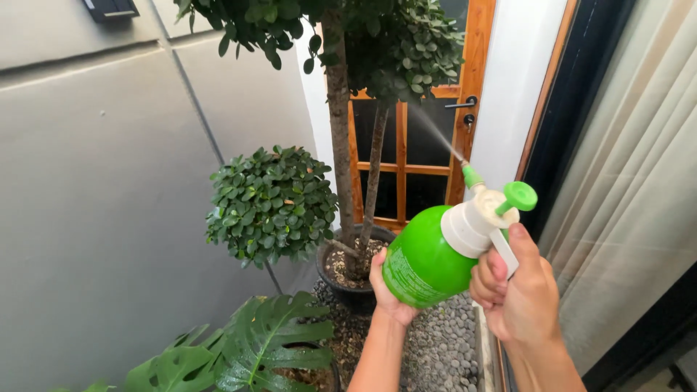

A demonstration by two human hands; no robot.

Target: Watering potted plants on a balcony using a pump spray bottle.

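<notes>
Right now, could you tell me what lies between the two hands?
In the head view, the green spray bottle lies between them: left hand cups its base, right hand grips the white trigger head.

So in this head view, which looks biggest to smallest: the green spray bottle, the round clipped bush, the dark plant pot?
1. Round clipped bush
2. Green spray bottle, though its nearness to the camera inflates it
3. Dark plant pot, partly hidden

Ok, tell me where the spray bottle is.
In the head view the green spray bottle sits right of centre, tilted, left hand under its base, right hand on the trigger, nozzle toward the potted tree.
</notes>
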